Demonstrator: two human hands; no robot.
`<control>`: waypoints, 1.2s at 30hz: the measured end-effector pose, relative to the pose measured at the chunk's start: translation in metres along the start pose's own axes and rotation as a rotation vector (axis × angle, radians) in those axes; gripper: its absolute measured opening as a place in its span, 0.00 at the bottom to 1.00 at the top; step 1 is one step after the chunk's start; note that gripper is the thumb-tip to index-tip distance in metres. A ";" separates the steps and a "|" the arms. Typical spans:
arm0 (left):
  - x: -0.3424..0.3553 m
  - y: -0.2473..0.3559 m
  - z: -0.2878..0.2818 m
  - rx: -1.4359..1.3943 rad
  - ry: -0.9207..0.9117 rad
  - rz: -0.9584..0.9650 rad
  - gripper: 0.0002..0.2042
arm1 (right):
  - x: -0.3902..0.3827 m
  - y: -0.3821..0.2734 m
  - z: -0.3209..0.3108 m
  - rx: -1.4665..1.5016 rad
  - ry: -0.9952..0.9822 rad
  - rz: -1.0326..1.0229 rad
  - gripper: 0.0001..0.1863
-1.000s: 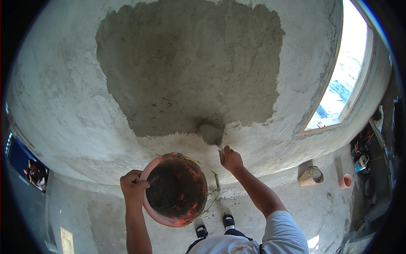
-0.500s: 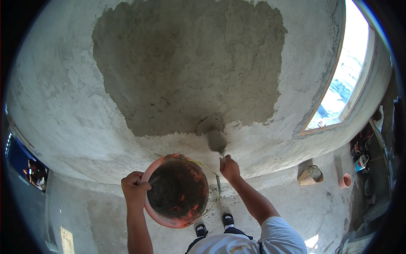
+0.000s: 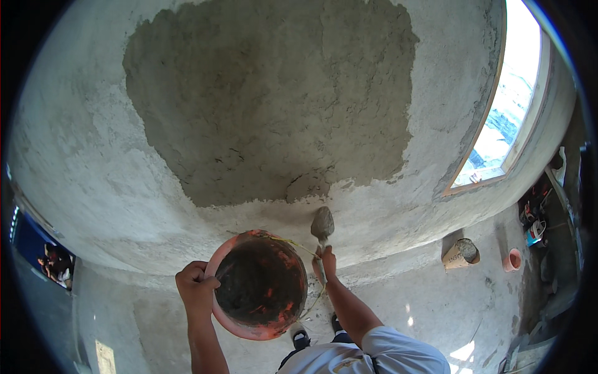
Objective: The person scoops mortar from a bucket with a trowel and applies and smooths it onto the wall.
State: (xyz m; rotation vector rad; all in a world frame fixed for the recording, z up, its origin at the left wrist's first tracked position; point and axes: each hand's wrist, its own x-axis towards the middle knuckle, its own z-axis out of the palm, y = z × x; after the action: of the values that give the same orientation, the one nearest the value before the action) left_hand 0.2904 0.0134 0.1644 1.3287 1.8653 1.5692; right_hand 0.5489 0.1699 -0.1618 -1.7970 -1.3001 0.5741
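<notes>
My left hand (image 3: 196, 288) grips the left rim of a round orange-red bucket (image 3: 222, 311) whose inside is dark with mortar residue; a yellow cord handle loops at its right. My right hand (image 3: 324, 263) is closed round the handle of a mortar-covered trowel (image 3: 322, 223), held just right of the bucket with the blade upward, below a large patch of darker wet plaster (image 3: 268, 93) on the pale wall (image 3: 448, 112). A rounded fresh mark shows at the patch's lower edge.
A framed window (image 3: 504, 106) is in the right wall. On the floor (image 3: 398, 299) stand an open paper sack (image 3: 458, 255) and a small pink bucket (image 3: 512, 262); tools and containers (image 3: 534, 230) crowd the far right. A person (image 3: 55, 262) is at a blue opening on the left.
My right hand and trowel have moved down from the patch's lower edge, closer to the bucket's right side. The bucket in my left hand has shifted slightly down.
</notes>
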 end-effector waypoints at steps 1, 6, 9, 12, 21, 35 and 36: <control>0.000 0.001 -0.002 -0.003 0.004 0.003 0.08 | -0.009 0.004 -0.013 0.015 -0.025 -0.025 0.17; -0.001 -0.001 -0.005 -0.052 -0.020 0.037 0.08 | 0.019 -0.058 -0.070 0.133 0.126 -0.236 0.16; -0.003 0.005 0.000 -0.018 -0.034 -0.016 0.08 | 0.056 -0.096 -0.075 0.041 0.082 -0.303 0.15; -0.006 -0.004 0.000 0.023 -0.035 -0.011 0.08 | 0.062 -0.071 -0.046 -0.063 0.070 -0.260 0.15; -0.015 -0.010 -0.010 0.026 -0.024 -0.028 0.08 | -0.001 -0.018 -0.049 -0.044 -0.086 -0.227 0.14; -0.014 0.002 0.010 -0.008 -0.031 -0.002 0.08 | 0.037 -0.031 -0.062 -0.187 -0.034 -0.189 0.19; -0.014 0.002 0.009 -0.026 -0.020 0.002 0.07 | 0.029 -0.027 -0.068 -0.183 -0.031 -0.201 0.19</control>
State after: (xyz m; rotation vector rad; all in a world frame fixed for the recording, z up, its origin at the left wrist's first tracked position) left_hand 0.3048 0.0065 0.1593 1.3310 1.8264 1.5706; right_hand 0.5956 0.1766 -0.0986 -1.7806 -1.5762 0.3840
